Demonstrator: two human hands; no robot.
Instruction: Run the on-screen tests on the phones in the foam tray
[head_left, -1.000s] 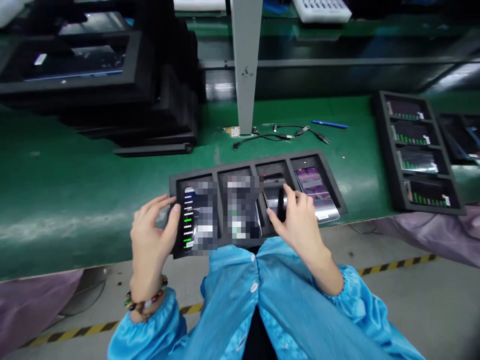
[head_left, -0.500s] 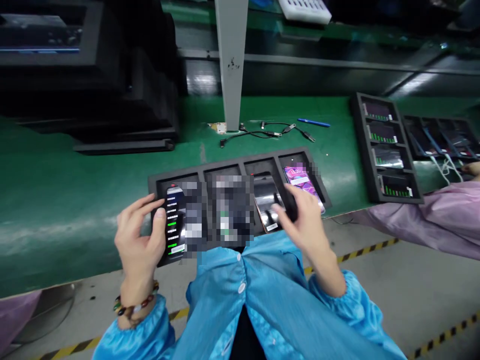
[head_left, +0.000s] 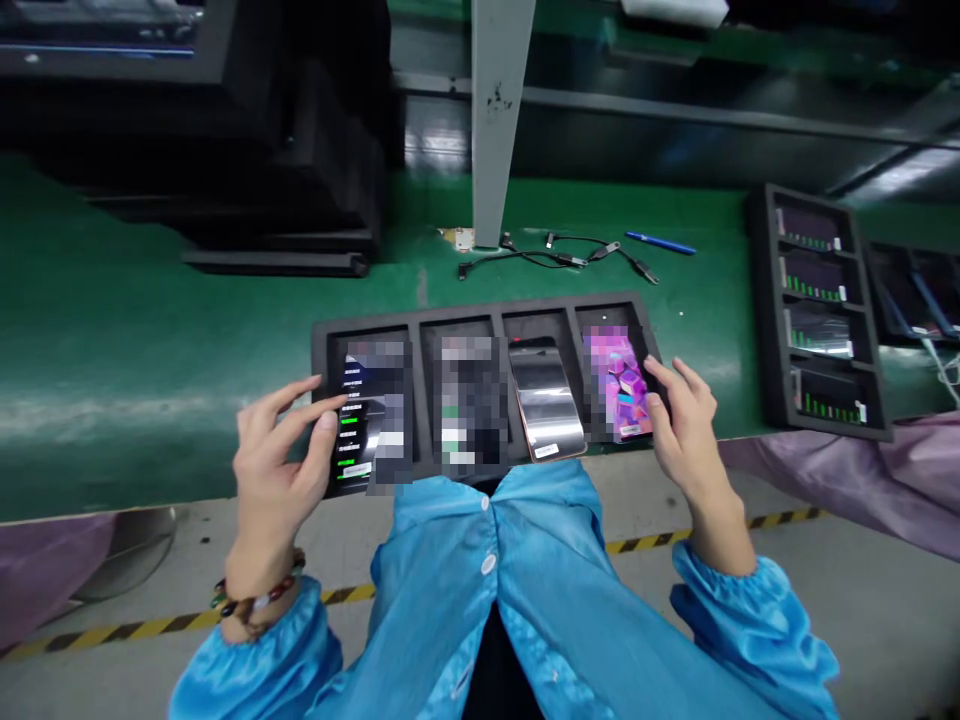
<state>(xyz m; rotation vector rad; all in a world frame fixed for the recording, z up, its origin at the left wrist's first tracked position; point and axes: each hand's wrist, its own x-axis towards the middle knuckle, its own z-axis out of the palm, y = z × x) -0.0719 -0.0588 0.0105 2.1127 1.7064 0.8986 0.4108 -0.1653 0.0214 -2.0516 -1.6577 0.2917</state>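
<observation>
A black foam tray [head_left: 420,405] with several compartments lies at the bench edge in front of me, a phone in each. At its left end is a phone [head_left: 355,410] with white and green text lines. My left hand [head_left: 283,445] is open beside it, index fingertip over the screen's left edge. Blurred squares cover much of the second phone [head_left: 471,400]. The third phone [head_left: 547,400] has a dark, reflective screen and a white label. A pink and purple screen lights the fourth phone [head_left: 626,390]. My right hand [head_left: 686,425] is open at the tray's right rim, fingers apart beside that phone.
Short black cables [head_left: 555,258] and a blue pen [head_left: 660,243] lie behind the tray, near a grey post [head_left: 499,130]. Stacked black trays [head_left: 322,180] stand at left. Another phone tray [head_left: 769,330] is at right, near a person's pink sleeve [head_left: 840,470].
My right hand has moved right, from over the third phone to the tray's right end. My left index finger reaches slightly farther over the first phone. The view has shifted.
</observation>
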